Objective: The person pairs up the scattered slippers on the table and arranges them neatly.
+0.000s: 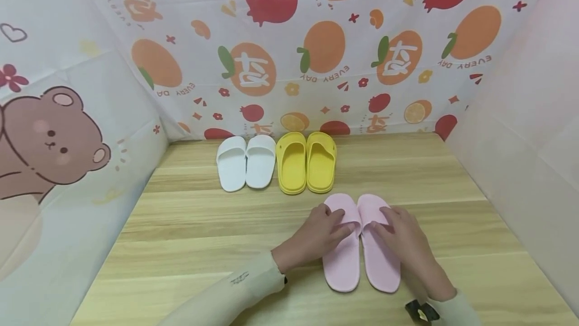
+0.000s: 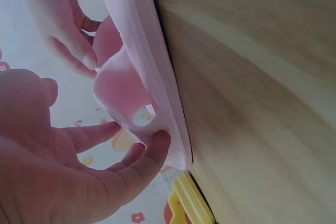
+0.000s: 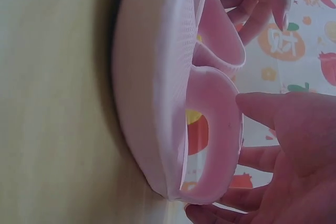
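Note:
A pair of pink slippers sits side by side on the wooden surface, toes facing the patterned wall. My left hand holds the left pink slipper at its strap, with fingertips along the strap's outer side in the left wrist view. On the right pink slipper, my right hand grips the strap. The right thumb lies on top of that strap, and the other fingers reach round its outer side. Both soles appear to rest on the surface, their inner edges close together.
Yellow slippers stand farther back, left of the pink pair. White slippers stand beside them on the left. A fruit-print cloth rises behind the wooden surface. Pale walls flank it, the left one showing a bear.

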The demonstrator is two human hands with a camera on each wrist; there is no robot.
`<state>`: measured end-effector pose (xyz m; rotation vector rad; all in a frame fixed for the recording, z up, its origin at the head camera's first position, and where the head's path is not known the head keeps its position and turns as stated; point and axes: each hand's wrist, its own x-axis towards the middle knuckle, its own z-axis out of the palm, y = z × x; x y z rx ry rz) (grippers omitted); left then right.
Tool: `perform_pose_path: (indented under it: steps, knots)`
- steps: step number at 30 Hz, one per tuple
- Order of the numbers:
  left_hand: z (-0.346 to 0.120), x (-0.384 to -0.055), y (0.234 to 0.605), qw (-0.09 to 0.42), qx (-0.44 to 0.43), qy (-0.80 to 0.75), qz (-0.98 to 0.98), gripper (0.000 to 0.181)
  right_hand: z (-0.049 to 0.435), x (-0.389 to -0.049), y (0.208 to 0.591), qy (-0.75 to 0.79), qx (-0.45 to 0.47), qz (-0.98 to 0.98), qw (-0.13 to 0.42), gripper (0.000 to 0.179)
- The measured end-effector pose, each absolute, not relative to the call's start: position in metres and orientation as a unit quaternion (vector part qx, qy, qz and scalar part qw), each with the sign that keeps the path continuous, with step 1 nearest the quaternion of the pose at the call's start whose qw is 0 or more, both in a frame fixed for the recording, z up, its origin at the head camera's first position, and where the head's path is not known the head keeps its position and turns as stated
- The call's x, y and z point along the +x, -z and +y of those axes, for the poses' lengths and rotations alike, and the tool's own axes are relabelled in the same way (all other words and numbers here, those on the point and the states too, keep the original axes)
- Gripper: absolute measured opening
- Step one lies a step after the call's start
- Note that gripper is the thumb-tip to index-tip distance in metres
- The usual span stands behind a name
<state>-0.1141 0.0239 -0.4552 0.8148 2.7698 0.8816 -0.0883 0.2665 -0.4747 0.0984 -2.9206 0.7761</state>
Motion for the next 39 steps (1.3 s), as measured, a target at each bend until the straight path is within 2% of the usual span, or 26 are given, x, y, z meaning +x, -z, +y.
perform_pose_path:
  steps: [5, 12, 19, 25, 32, 39]
  knots:
    - [0.036, -0.117, 0.456, 0.05, 0.279, -0.267, 0.921, 0.05, 0.274, -0.093, 0.473, -0.252, 0.025, -0.966, 0.057, 0.06]
    - [0.054, -0.119, 0.46, 0.02, 0.295, -0.207, 0.933, 0.042, 0.286, -0.102, 0.473, -0.245, 0.045, -0.966, 0.073, 0.053]
    - [0.072, -0.12, 0.459, 0.006, 0.281, -0.134, 0.95, 0.061, 0.293, -0.111, 0.471, -0.233, 0.049, -0.969, 0.074, 0.052]
    - [0.085, -0.122, 0.453, 0.005, 0.257, -0.092, 0.962, 0.064, 0.294, -0.118, 0.468, -0.226, 0.039, -0.971, 0.064, 0.052]
    - [0.097, -0.127, 0.455, 0.029, 0.238, -0.089, 0.967, 0.067, 0.295, -0.128, 0.466, -0.226, 0.039, -0.971, 0.068, 0.051]
    - [0.103, -0.132, 0.462, 0.002, 0.251, -0.077, 0.965, 0.071, 0.295, -0.135, 0.469, -0.215, 0.039, -0.971, 0.094, 0.043]
